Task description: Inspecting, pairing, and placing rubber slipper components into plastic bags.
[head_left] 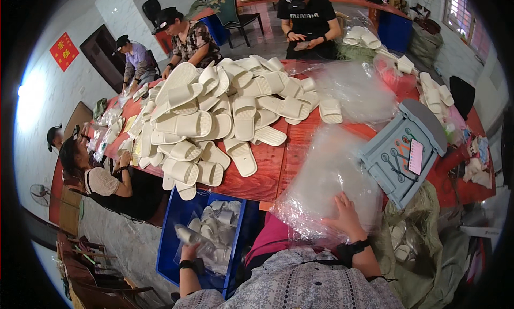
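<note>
Pinched in the left hand (189,254), by the look of it, is a bagged slipper (186,234), held over the blue bin (164,250) near its left rim; how the fingertips close cannot be told. Across to the right hand (345,219): fingers spread, laid on the clear bags (333,167) at the near edge of the table (256,176). Trouble could come right there, since slick film is draped over that edge and might be dragged down by one careless pull. And the slipper pile (206,124)! Its lowest slippers appear pushed past the near edge, and could be tipped off by a bump. Room? Some red tabletop is exposed between pile and bags; rightward, movement is hemmed in by the grey stand (373,158); leftward, plastic could be snagged on the bin's rim.
</note>
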Motion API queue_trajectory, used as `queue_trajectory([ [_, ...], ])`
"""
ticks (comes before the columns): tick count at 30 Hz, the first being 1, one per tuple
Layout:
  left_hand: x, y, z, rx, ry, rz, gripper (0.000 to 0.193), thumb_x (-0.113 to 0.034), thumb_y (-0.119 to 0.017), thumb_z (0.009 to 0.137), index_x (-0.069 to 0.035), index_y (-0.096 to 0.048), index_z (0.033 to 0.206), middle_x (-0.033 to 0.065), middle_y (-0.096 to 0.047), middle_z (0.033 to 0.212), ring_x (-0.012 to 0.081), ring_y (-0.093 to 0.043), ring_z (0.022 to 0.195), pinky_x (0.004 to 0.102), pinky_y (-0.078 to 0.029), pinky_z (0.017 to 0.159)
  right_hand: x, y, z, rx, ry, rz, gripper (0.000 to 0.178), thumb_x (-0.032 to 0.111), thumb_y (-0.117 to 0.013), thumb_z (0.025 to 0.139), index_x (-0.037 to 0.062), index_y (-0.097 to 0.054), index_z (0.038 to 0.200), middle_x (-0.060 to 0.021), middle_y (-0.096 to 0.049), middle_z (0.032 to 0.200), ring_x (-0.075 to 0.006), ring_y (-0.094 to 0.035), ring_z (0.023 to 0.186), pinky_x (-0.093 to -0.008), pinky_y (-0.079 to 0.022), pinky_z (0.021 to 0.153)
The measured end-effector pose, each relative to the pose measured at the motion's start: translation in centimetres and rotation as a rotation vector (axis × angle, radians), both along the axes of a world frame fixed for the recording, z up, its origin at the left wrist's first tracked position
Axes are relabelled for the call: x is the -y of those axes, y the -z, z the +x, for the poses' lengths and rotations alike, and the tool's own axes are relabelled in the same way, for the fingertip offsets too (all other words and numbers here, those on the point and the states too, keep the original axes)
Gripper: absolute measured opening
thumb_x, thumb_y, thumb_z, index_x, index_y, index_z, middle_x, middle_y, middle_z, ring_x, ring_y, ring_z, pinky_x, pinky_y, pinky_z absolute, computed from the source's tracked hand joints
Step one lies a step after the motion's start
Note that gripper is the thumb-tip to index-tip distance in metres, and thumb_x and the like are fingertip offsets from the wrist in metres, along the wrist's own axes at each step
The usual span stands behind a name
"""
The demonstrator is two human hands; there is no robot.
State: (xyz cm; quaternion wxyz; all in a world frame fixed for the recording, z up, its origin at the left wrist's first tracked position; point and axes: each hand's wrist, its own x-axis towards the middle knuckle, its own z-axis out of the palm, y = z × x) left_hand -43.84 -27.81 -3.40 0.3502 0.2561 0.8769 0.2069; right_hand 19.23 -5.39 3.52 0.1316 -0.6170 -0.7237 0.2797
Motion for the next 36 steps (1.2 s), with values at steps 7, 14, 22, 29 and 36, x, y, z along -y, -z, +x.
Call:
queue_trajectory([
  [7, -14.2, -4.4, 2.8, -0.689, -0.033, 0.525, 0.101, -0.039, -0.084, 0.071, 0.01, -0.031, 0.143, 0.0345, -0.04, 0.142, 0.0483, -0.037, 0.133, 0.049, -0.033, 0.111, 0.0, -0.2, 0.0, -0.041, 0.003, 0.021, 0.096, 0.046, -0.085, 0.063, 0.0016, -0.048, 0.14, -0.0212, -0.031, 0.155, -0.0431, -0.039, 0.132, -0.0475, -0.038, 0.109],
  [14, -26.4, -10.7, -1.4, -0.872, 0.085, 0.616, 0.105, -0.041, -0.085, 0.068, 0.008, -0.032, 0.144, 0.0342, -0.036, 0.145, 0.0493, -0.032, 0.137, 0.0509, -0.029, 0.113, 0.2, 0.9, 0.3, -0.059, 0.016, 0.049, 0.093, 0.046, -0.085, 0.065, 0.0016, -0.049, 0.138, -0.0207, -0.031, 0.155, -0.0436, -0.04, 0.13, -0.0472, -0.038, 0.109],
  [22, -30.4, -11.4, 0.3, -0.057, 0.094, 0.662, 0.034, -0.018, -0.08, 0.078, 0.007, -0.07, 0.097, 0.0089, -0.071, 0.083, 0.0138, -0.065, 0.071, 0.0281, -0.05, 0.063, 0.4, 1.7, -0.3, -0.03, 0.024, 0.09, 0.085, 0.039, -0.083, 0.067, 0.0032, -0.051, 0.137, -0.0185, -0.033, 0.153, -0.0435, -0.042, 0.127, -0.0469, -0.04, 0.106],
  [29, -30.4, -18.2, 12.8, 0.691, 0.114, 0.79, 0.032, -0.022, -0.067, 0.094, 0.004, -0.063, 0.113, 0.0082, -0.069, 0.101, 0.0155, -0.065, 0.091, 0.0283, -0.051, 0.082, 0.6, 0.9, -0.1, -0.061, 0.049, 0.096, 0.086, 0.038, -0.083, 0.067, 0.0037, -0.049, 0.139, -0.0187, -0.033, 0.153, -0.0425, -0.041, 0.128, -0.0469, -0.039, 0.107],
  [36, -30.7, -20.6, 25.2, 1.399, 0.103, 0.581, 0.034, -0.02, -0.058, 0.098, -0.001, -0.056, 0.126, 0.0119, -0.066, 0.118, 0.024, -0.064, 0.108, 0.0373, -0.053, 0.094, 0.3, 2.7, 0.2, 0.002, 0.004, 0.104, 0.09, 0.047, -0.079, 0.069, 0.0058, -0.046, 0.142, -0.0193, -0.03, 0.156, -0.0469, -0.037, 0.132, -0.0489, -0.035, 0.111],
])
